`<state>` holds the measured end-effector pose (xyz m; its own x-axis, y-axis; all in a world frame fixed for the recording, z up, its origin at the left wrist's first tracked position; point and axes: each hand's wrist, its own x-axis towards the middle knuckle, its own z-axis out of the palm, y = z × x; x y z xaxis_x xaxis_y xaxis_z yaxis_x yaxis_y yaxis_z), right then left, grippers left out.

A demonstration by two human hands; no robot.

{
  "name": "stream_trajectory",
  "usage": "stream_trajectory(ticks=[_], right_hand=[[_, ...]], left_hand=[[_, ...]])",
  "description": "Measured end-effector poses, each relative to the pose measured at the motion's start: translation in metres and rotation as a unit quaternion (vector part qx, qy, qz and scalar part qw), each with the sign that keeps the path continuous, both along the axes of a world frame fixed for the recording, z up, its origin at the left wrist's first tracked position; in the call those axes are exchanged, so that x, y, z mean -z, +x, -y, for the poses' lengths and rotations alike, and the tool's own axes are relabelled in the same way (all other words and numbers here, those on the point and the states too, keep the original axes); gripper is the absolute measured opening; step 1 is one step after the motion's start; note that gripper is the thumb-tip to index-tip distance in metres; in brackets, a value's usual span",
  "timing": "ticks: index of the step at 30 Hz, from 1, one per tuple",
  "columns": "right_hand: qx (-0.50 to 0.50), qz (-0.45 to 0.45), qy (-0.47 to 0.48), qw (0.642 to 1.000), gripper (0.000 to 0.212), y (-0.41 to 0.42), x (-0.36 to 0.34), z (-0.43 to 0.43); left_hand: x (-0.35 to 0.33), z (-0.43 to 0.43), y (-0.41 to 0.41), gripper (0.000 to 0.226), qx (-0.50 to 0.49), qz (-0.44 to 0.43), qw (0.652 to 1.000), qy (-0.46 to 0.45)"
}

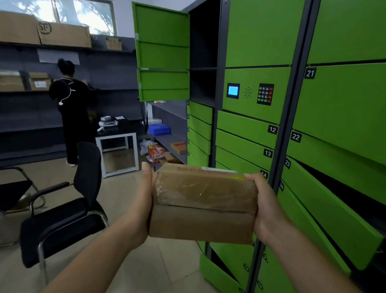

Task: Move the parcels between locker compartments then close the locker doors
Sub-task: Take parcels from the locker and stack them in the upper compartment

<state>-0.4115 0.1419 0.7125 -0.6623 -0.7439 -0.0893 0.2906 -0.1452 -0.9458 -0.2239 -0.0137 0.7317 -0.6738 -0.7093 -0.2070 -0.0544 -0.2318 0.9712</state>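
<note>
I hold a brown cardboard parcel, wrapped in clear tape, in front of me at chest height. My left hand grips its left end and my right hand grips its right end. The green locker bank stands just behind and to the right. Two upper doors at its left column hang open, showing dark empty compartments. On the right, doors 23 and 24 stand ajar, and a low door in the middle column is open too.
A black chair stands on the floor to my left, with a second chair beyond it. A person in black works at grey shelves with boxes. A small white-framed table and loose parcels lie near the locker's left side.
</note>
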Motion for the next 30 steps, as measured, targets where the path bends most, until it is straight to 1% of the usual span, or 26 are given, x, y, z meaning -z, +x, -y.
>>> stream_trajectory(ticks=[2,5,6,8,11,12,14,17,20,23,26,28,30], right_hand=[[0.008,-0.010,-0.017,1.000,0.044,0.001,0.002,0.000],[0.034,-0.037,-0.079,0.996,0.021,-0.002,0.006,-0.001],[0.040,-0.045,-0.100,0.993,0.024,-0.004,0.007,-0.002],[0.037,-0.050,-0.134,0.989,0.042,-0.008,0.010,-0.004],[0.043,-0.057,-0.163,0.984,0.058,-0.012,0.007,-0.009],[0.051,-0.059,-0.166,0.983,0.058,-0.012,0.003,-0.010],[0.060,-0.076,-0.149,0.984,0.050,-0.008,-0.004,-0.009],[0.049,-0.107,-0.106,0.987,0.052,0.001,-0.009,-0.007],[0.056,-0.123,-0.096,0.986,0.053,0.002,-0.010,-0.006],[0.072,-0.121,-0.099,0.985,0.048,0.001,-0.007,-0.006],[0.082,-0.133,-0.100,0.983,0.036,0.002,-0.007,-0.007],[0.096,-0.133,-0.120,0.979,0.038,0.004,-0.012,-0.010],[0.114,-0.147,-0.154,0.970,0.045,0.006,-0.019,-0.015]], left_hand=[[-0.006,0.003,-0.004,0.083,-0.002,0.006,0.999,0.036],[-0.013,0.009,-0.009,0.067,0.004,0.005,0.999,0.042],[-0.017,0.010,-0.008,0.062,0.007,0.003,0.999,0.038],[-0.021,0.013,-0.008,0.054,0.016,-0.015,0.999,0.026],[-0.014,0.014,-0.008,0.052,0.019,-0.051,0.999,-0.003],[-0.010,0.012,-0.008,0.052,0.020,-0.065,0.997,-0.023],[-0.003,0.009,-0.009,0.053,0.018,-0.096,0.994,-0.052],[0.000,0.011,-0.010,0.059,0.017,-0.124,0.990,-0.059],[0.001,0.015,-0.011,0.057,0.014,-0.127,0.990,-0.058],[0.004,0.017,-0.012,0.051,0.020,-0.119,0.991,-0.056],[0.002,0.019,-0.011,0.050,0.017,-0.112,0.992,-0.053],[-0.001,0.020,-0.012,0.050,0.015,-0.117,0.992,-0.047],[-0.006,0.020,-0.013,0.050,0.017,-0.123,0.992,-0.039]])
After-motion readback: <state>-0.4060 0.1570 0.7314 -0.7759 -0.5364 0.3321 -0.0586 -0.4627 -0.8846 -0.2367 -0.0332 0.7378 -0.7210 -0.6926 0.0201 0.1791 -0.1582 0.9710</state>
